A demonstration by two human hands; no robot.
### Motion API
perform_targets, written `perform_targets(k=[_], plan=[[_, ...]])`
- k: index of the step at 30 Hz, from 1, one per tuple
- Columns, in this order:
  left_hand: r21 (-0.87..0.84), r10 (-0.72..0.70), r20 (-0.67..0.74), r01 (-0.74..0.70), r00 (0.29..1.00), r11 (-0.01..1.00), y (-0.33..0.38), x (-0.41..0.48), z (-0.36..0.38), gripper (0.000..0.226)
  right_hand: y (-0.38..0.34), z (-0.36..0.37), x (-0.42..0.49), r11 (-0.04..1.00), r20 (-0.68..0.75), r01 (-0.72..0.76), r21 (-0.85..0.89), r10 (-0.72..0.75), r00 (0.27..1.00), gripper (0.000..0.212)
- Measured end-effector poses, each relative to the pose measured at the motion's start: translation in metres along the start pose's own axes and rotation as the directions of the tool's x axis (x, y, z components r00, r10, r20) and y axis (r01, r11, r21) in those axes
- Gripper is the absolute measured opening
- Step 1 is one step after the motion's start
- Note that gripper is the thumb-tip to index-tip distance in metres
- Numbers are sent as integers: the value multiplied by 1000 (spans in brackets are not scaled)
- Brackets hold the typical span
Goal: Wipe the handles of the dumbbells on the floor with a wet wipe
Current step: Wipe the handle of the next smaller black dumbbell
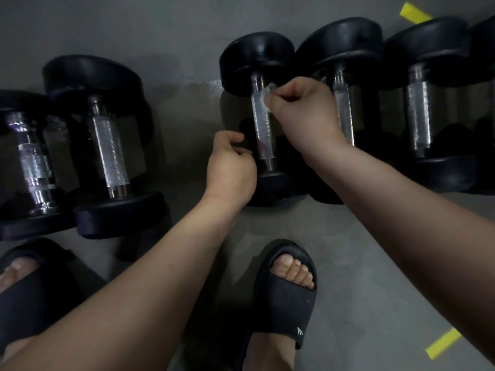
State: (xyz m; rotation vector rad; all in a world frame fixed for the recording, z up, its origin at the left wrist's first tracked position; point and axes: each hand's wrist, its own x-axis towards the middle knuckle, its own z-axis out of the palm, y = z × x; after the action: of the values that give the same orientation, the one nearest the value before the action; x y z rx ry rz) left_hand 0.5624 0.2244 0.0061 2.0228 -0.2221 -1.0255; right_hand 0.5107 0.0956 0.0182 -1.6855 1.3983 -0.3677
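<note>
On floor, mid-row: my right hand (300, 103) pinches wet wipe (267, 95) against far end of middle dumbbell's handle (261, 124). Handle's long axis runs away from me. My left hand (230, 167), curled shut, steadies near end; wipe stroke should come toward it.

A: Dim overall, isn't it? The grey floor (361, 263) looks murky and the black weight ends lose detail.

B: Yes. Only the metal handles (261, 121) catch soft glints. Shadows pool beneath the dumbbells (107, 145), edges bend from the wide lens, and everything looks slightly soft.
</note>
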Motion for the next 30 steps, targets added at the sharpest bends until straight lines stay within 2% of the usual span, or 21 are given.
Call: perform_targets(k=[6, 10, 13, 16, 19, 23, 26, 28, 30], plan=[[7, -13, -73, 14, 997, 1000, 4, -8, -1, 28, 13, -18, -31, 975, 160, 64, -211, -30, 987, 12], [87, -34, -11, 35, 999, 996, 12, -13, -12, 23, 3, -32, -51, 923, 200, 150, -355, -82, 976, 5], [175, -39, 70, 26, 997, 984, 19, -22, -40, 25, -17, -38, -62, 950, 168, 151, -274, -107, 980, 17], [285, 11, 102, -40, 995, 958, 32, -39, -86, 28, -45, -31, -77, 983, 220, 109, -148, -74, 973, 19], [465, 60, 157, -128, 986, 876, 54, -60, -136, 31, -77, -17, -94, 995, 309, 84, -62, -61, 949, 10], [656, 139, 191, -231, 972, 718, 86, -93, -197, 34, -136, -4, -122, 993, 471, 102, 51, -114, 875, 10], [750, 184, 188, -262, 965, 607, 103, -119, -237, 36, -180, -6, -144, 966, 562, 256, -40, -190, 805, 17], [775, 202, 160, -250, 966, 580, 112, -138, -260, 35, -206, -10, -155, 916, 600, 376, -136, -226, 768, 22], [805, 208, 134, -229, 969, 547, 123, -157, -280, 33, -230, -17, -165, 849, 641, 472, -236, -229, 733, 17]])
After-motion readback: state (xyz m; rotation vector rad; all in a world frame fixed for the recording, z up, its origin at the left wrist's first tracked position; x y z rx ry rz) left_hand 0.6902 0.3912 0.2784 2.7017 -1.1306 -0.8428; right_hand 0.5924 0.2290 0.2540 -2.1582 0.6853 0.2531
